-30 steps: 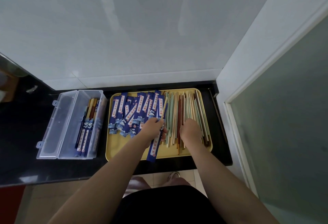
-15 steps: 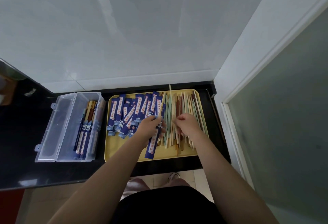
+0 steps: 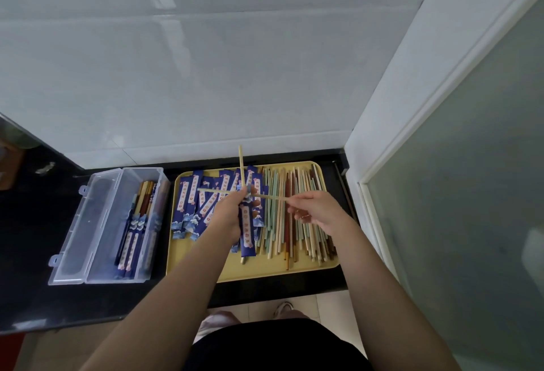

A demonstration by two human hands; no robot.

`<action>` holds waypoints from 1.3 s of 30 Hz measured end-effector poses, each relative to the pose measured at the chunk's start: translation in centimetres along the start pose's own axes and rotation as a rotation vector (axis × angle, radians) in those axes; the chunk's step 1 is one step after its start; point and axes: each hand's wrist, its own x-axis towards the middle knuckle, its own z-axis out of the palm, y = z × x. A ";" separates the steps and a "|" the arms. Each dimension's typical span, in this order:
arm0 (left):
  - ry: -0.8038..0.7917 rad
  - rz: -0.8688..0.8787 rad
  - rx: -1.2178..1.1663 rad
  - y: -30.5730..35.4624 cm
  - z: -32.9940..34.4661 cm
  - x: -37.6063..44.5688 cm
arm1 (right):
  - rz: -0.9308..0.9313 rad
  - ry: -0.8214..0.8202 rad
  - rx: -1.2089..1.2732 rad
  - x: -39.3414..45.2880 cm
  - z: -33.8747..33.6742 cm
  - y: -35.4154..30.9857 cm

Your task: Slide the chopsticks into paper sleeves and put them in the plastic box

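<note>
- My left hand point(image 3: 232, 211) has its grip closed round a blue paper sleeve point(image 3: 246, 228) with one chopstick point(image 3: 241, 164) already in, pointing away from me.
- Right hand point(image 3: 316, 211) pinches the second chopstick point(image 3: 235, 192) lying crosswise, so I'd guess it needs turning to line up with the sleeve.
- Plastic box point(image 3: 97, 223) sits left on the desk.

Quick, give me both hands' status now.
Left hand: closed on a blue paper sleeve with one chopstick in it.
Right hand: pinching a second, pale chopstick.

Single head-worn wide-angle view, looking forward and steeply down from above the person's own forearms, left hand point(image 3: 232, 211) and right hand point(image 3: 316, 211) near frame centre, tiled wall point(image 3: 206, 76) beyond them, floor below.
</note>
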 end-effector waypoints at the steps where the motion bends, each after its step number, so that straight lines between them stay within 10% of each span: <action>1: -0.009 -0.007 -0.027 0.0 0.0 0.0 | -0.001 0.042 0.121 0.0 0.0 0.0; 7: -0.113 -0.032 -0.059 -0.3 1.5 -0.5 | 0.029 0.121 0.788 0.1 3.2 0.0; 18: 0.000 0.037 0.472 -0.2 -0.1 -0.5 | -0.147 0.589 0.354 0.5 2.2 -2.3; 39: -0.165 0.051 0.679 -0.3 0.2 -1.5 | -0.253 0.536 0.376 1.2 0.6 -2.8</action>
